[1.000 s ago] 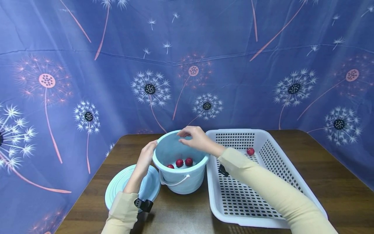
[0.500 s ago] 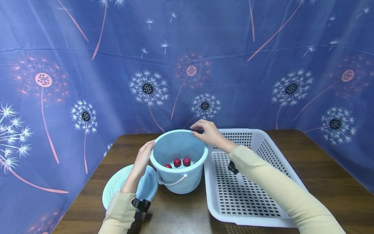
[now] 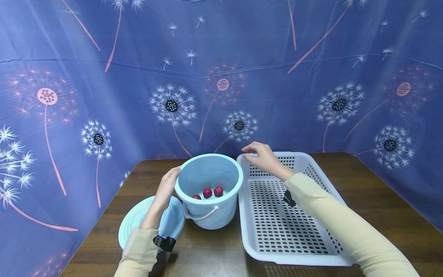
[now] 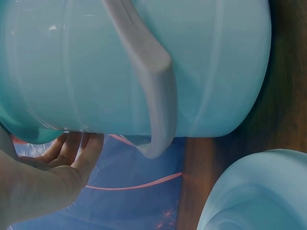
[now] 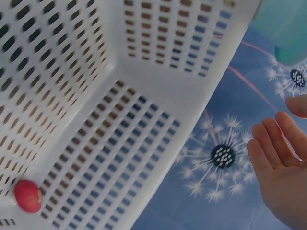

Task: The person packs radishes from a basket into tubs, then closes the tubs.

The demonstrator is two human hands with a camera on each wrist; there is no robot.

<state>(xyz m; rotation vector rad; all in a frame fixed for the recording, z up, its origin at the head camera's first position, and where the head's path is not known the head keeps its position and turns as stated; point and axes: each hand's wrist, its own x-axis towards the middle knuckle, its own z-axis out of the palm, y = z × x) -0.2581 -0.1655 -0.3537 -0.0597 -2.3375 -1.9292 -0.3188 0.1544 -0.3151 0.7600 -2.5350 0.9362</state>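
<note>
A light blue bucket (image 3: 223,215) stands upright on the table with several small red round items (image 3: 207,192) at its bottom; they look like radishes or small fruit. My left hand (image 3: 167,188) grips the left side of its rim, and in the left wrist view its fingers (image 4: 88,151) lie against the outer wall. Over the back left corner of a white perforated basket (image 3: 244,219) hovers my right hand (image 3: 261,157), fingers loosely bent, holding nothing. One red item (image 5: 28,196) lies in the basket in the right wrist view; my arm hides it in the head view.
A light blue round lid (image 3: 133,220) lies on the wooden table (image 3: 204,252), left of the bucket and below my left forearm. The bucket's white handle (image 3: 207,214) hangs at its front. A blue dandelion-print cloth (image 3: 221,46) stands behind the table.
My right hand has moved from above the bucket's opening rightward to above the basket. My left hand keeps its place on the rim. The head view has shifted slightly.
</note>
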